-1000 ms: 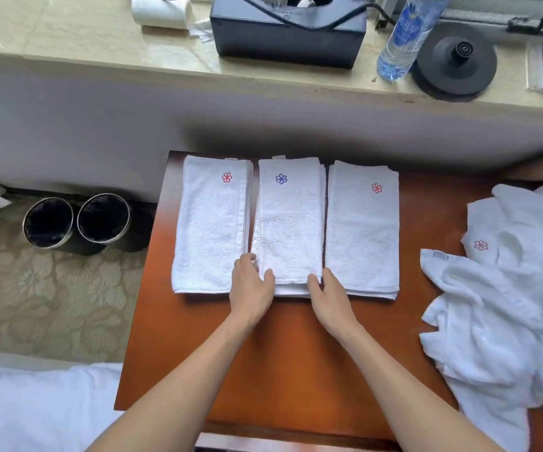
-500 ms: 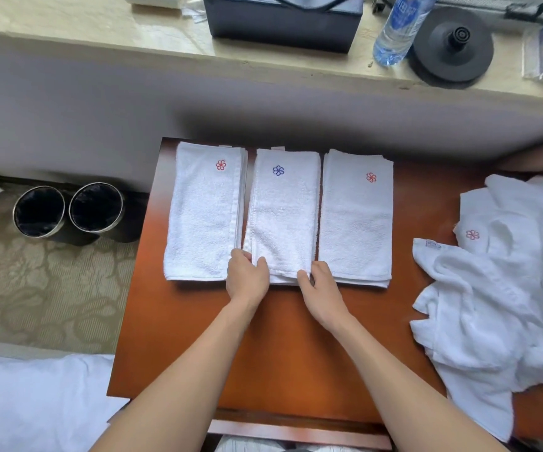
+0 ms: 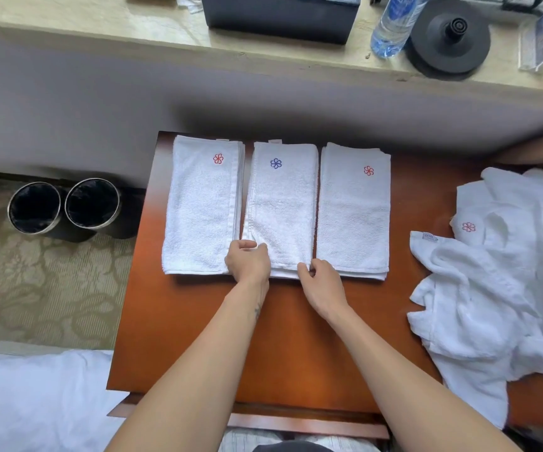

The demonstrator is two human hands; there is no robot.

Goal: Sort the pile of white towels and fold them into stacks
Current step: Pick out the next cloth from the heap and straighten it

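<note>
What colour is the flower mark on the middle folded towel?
Blue. The flower on the middle towel shows clearly in the head view.

Left hand point(image 3: 249, 261), right hand point(image 3: 323, 282) bare; forearms point(image 3: 205, 353) bare; small dark tattoo point(image 3: 257, 309) near left wrist.

head view looks steeply down at table point(image 3: 198, 337).

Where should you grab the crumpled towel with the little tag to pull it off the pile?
Probably by its tagged corner, coming from the left across the table. That corner lies flat at the left edge of the pile with nothing on it, so the crumpled towel should peel away. The right hand, now pinching the blue-flower stack with the left hand, is closest.
</note>
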